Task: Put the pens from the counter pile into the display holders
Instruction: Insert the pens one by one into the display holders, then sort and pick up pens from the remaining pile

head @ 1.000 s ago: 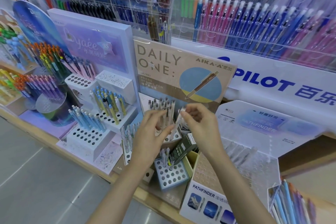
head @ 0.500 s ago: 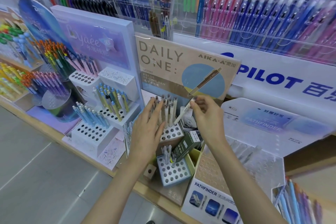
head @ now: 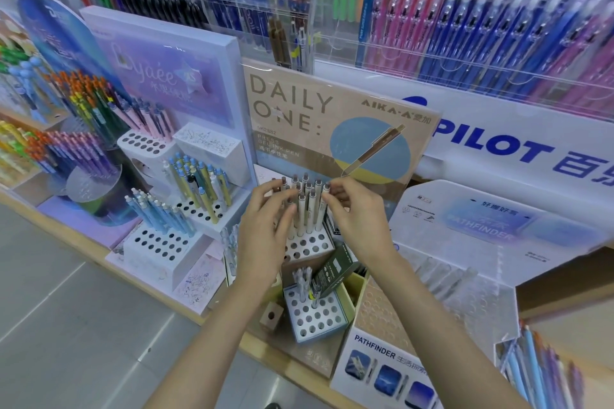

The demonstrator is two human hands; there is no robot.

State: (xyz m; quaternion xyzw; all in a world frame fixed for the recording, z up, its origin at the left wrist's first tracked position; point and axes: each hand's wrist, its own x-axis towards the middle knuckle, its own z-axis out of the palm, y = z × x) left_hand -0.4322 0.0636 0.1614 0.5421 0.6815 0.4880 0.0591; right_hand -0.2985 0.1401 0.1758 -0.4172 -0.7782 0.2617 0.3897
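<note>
Your right hand (head: 358, 219) pinches the top end of a pale pen (head: 319, 209), which stands upright, tip down, in the white holder (head: 309, 244) toward the back edge of the counter (head: 285, 367). Your left hand (head: 265, 226), fingers loosely spread, touches the neighbouring standing pens (head: 300, 209).

We look down at a grey tiled floor (head: 66, 325) with pale joints on the near left. A wooden counter (head: 289, 370) runs slantwise from far left to near right. Behind it, clear racks (head: 465, 43) cover the far wall and catch small glints of the bright, even light. Below them on the right hangs a white banner (head: 498, 146) with blue "PILOT" lettering. In the middle stands a tan "DAILY ONE" card (head: 299, 103), left of it a lilac board (head: 166, 76), and far left a blue oval sign (head: 56, 30).
</note>
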